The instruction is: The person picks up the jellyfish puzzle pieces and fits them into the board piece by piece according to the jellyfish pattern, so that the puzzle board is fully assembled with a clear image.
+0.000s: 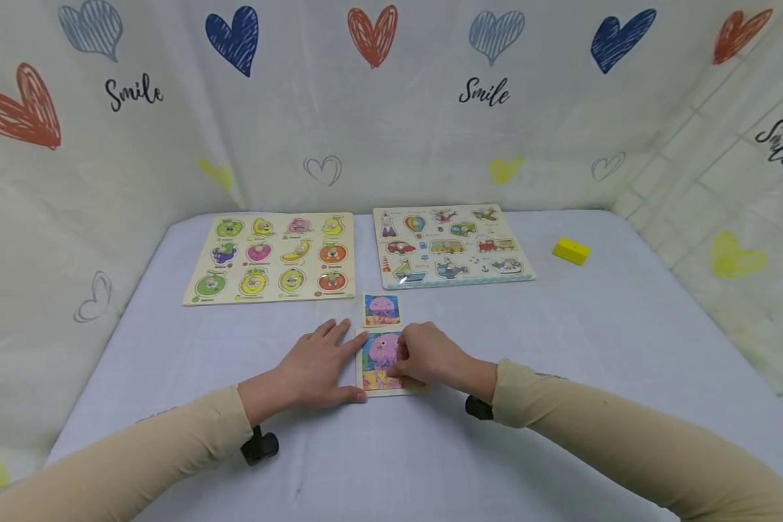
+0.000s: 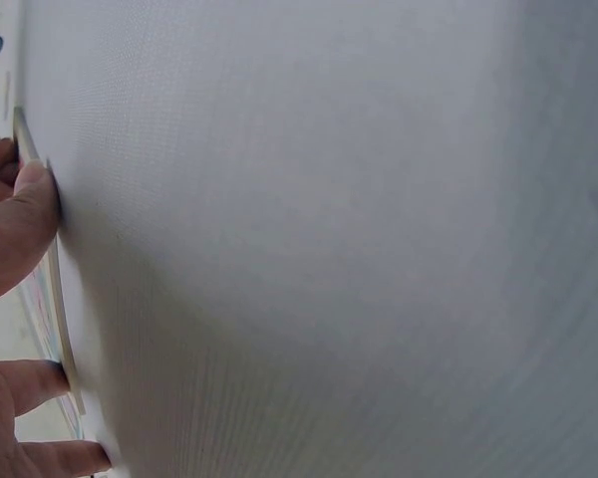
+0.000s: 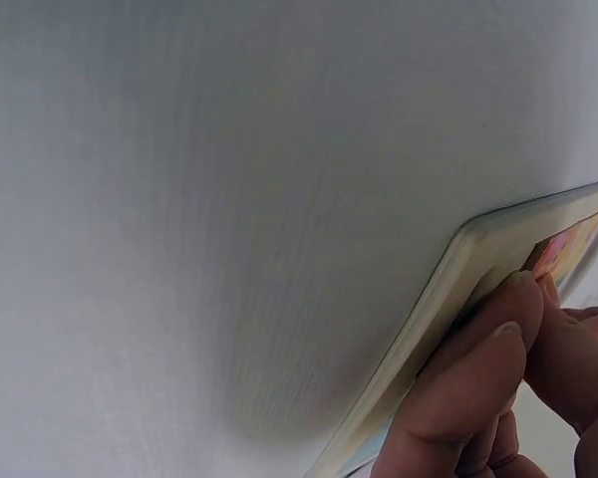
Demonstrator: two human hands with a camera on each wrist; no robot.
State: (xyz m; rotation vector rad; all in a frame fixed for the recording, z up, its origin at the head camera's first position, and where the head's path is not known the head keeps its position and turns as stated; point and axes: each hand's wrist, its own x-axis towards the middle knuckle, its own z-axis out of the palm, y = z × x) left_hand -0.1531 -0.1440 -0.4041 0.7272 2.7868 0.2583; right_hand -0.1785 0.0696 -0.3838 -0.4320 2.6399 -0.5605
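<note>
A small jigsaw board (image 1: pixel 385 394) with a pink octopus picture lies between the hands on the table. My left hand (image 1: pixel 316 366) rests at its left side with fingers spread and fairly straight; in the left wrist view its thumb (image 2: pixel 35 199) touches the board's edge. My right hand (image 1: pixel 431 355) is curled over the board's right part. In the right wrist view its thumb and fingertips pinch a small puzzle piece (image 3: pixel 560 257) at the picture's corner, beside a dark gap. The piece is mostly hidden by the fingers. A small octopus picture card (image 1: pixel 381 310) lies just above the board.
A fruit puzzle board (image 1: pixel 267 257) stands at the back left and a vehicle puzzle board (image 1: pixel 453 246) at the back centre. A yellow block (image 1: pixel 570 251) sits at the back right. White cloth covers the table (image 1: pixel 600 341); a printed curtain (image 1: pixel 404 109) hangs behind.
</note>
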